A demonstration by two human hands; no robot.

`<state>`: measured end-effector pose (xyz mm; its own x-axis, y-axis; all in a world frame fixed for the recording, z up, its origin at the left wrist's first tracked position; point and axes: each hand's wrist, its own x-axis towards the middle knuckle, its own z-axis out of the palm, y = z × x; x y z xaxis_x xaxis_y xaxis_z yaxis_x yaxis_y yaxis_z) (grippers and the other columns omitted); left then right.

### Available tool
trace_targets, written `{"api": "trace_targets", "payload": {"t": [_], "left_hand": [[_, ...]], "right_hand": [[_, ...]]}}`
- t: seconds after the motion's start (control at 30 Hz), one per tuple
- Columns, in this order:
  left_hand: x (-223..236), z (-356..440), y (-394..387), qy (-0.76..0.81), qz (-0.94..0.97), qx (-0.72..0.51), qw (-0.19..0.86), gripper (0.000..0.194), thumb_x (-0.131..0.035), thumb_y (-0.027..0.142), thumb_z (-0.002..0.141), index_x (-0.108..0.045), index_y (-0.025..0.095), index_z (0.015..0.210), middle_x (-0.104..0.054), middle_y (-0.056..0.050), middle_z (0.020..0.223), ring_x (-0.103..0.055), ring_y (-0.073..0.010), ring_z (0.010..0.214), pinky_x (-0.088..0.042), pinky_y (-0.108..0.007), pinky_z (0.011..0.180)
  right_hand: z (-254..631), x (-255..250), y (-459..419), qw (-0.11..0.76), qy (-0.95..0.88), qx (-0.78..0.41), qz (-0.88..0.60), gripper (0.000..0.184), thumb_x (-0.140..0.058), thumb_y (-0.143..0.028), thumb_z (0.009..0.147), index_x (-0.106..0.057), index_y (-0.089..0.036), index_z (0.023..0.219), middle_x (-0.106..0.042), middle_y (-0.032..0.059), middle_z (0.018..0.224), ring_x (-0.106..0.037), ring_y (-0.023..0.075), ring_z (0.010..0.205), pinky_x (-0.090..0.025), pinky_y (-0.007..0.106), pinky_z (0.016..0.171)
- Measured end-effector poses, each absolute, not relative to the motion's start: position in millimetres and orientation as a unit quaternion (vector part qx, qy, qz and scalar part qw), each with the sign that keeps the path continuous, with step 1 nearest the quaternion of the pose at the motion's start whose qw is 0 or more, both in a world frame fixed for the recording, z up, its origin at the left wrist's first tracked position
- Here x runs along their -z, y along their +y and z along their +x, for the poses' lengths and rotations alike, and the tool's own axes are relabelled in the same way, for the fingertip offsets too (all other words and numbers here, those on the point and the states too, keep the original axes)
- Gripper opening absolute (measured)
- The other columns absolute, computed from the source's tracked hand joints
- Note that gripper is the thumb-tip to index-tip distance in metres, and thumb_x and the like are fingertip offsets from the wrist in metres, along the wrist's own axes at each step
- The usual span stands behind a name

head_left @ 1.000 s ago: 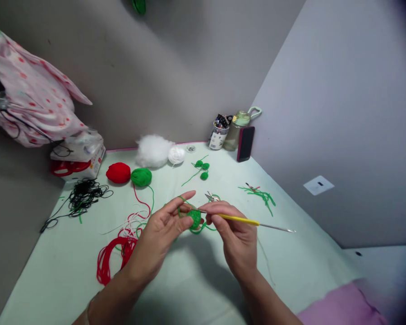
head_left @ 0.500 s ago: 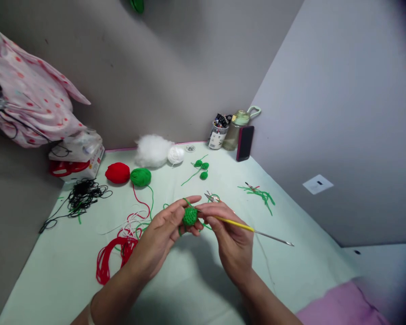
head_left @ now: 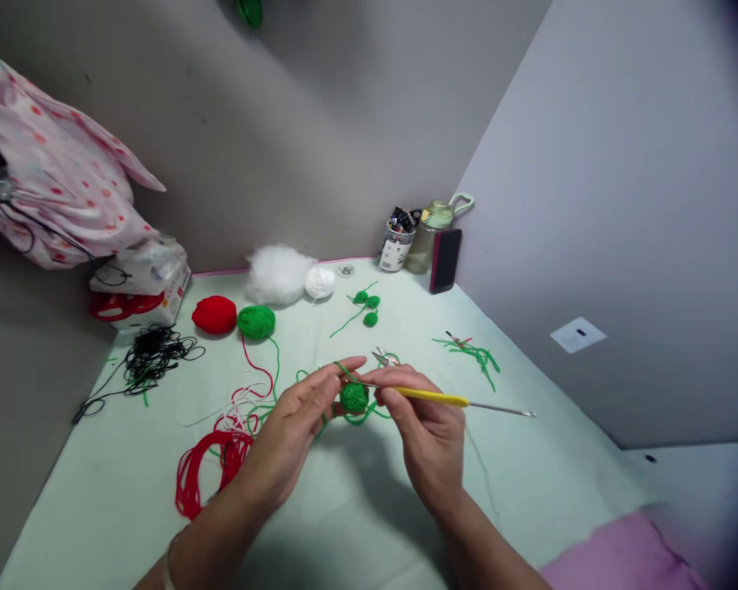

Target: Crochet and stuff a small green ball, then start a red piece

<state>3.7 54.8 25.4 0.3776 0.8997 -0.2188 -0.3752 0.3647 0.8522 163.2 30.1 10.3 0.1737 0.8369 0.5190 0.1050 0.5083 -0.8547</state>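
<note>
My left hand (head_left: 304, 422) holds a small round green crochet piece (head_left: 354, 397) near the fingertips, with green yarn looped over its raised index finger. In my right hand (head_left: 427, 426) is a yellow-handled crochet hook (head_left: 434, 397), pinched between thumb and fingers. The hook's left end meets the top edge of the green piece; its other metal end points right. Behind my hands lie small scissors (head_left: 384, 357), partly hidden by the right hand. A green yarn ball (head_left: 257, 322) sits farther back, a strand trailing from it toward my left hand.
A red yarn ball (head_left: 215, 315), white stuffing (head_left: 278, 274) and a white yarn ball (head_left: 320, 283) line the back. Small green crochet pieces (head_left: 371, 319), green yarn scraps (head_left: 476, 352), a phone (head_left: 446, 260), tangled black cord (head_left: 155, 354) and a red yarn bundle (head_left: 188, 479) lie around.
The green piece has shifted slightly right and tilted. The hook has turned a little closer to level, and its tip now sits at the piece's top edge.
</note>
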Motion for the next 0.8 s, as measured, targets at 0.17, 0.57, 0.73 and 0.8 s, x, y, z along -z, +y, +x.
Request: {"api": "trace_targets", "payload": {"t": [0.17, 0.57, 0.73, 0.8], "left_hand": [[-21, 8, 51, 0.343, 0.333, -0.436, 0.762, 0.046, -0.088, 0.031, 0.079, -0.078, 0.028, 0.123, -0.074, -0.001, 0.093, -0.064, -0.0168, 0.094, -0.046, -0.028, 0.091], [-30, 0, 56, 0.284, 0.276, -0.411, 0.821, 0.035, -0.077, 0.025, 0.085, -0.08, 0.016, 0.118, -0.067, -0.003, 0.082, -0.059, -0.0133, 0.076, -0.046, -0.025, 0.078], [-28, 4, 53, 0.315, 0.312, -0.428, 0.788, 0.045, -0.083, 0.024, 0.082, -0.076, 0.023, 0.126, -0.067, -0.001, 0.086, -0.059, -0.0134, 0.081, -0.045, -0.026, 0.083], [-25, 9, 50, 0.338, 0.321, -0.45, 0.762, 0.05, -0.086, 0.024, 0.08, -0.075, 0.026, 0.128, -0.067, 0.0, 0.087, -0.059, -0.0134, 0.085, -0.044, -0.026, 0.085]], "right_hand": [[163, 2, 22, 0.564, -0.707, -0.084, -0.418, 0.043, -0.067, -0.006, 0.094, -0.074, -0.034, 0.125, -0.077, 0.007, 0.111, -0.072, 0.0229, 0.097, -0.059, 0.039, 0.085], [173, -13, 32, 0.68, -0.485, -0.407, -0.37, 0.011, -0.07, -0.024, 0.095, -0.081, -0.025, 0.093, -0.073, 0.0032, 0.084, -0.063, 0.0155, 0.065, -0.053, 0.031, 0.061], [167, -12, 34, 0.658, -0.474, -0.454, -0.369, 0.013, -0.069, -0.028, 0.096, -0.08, -0.023, 0.091, -0.071, 0.0037, 0.081, -0.063, 0.0144, 0.061, -0.054, 0.028, 0.056], [160, -7, 29, 0.637, -0.575, -0.312, -0.407, 0.015, -0.067, -0.021, 0.097, -0.081, -0.027, 0.099, -0.073, 0.005, 0.09, -0.068, 0.0174, 0.073, -0.058, 0.031, 0.064]]}}
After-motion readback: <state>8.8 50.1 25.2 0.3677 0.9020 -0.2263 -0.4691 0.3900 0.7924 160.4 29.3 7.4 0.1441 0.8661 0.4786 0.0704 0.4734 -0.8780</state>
